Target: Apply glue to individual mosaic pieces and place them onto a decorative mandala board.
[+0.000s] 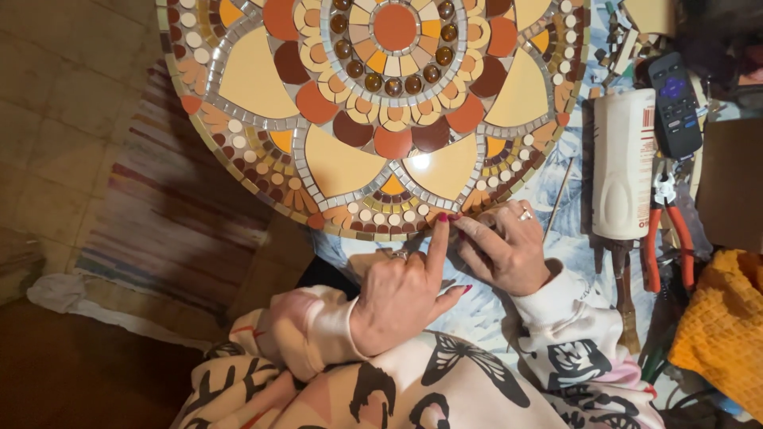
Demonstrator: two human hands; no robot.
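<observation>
Head view: the left hand [401,298] presses its stretched forefinger on the near rim of the round mosaic tabletop [373,111], other fingers curled. Touching it, the right hand [502,250] pinches a small piece at the same rim. At right lie a white bottle [624,163] and red pliers [666,230].

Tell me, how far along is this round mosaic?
Most of it looks done: the round mosaic is filled with tiles from its centre out to the rim. In hand is the near edge, where the left hand presses a forefinger and the right hand pinches at the rim tiles beside it. Loose tile bits lie on the table; any gaps left cannot be told.
</observation>
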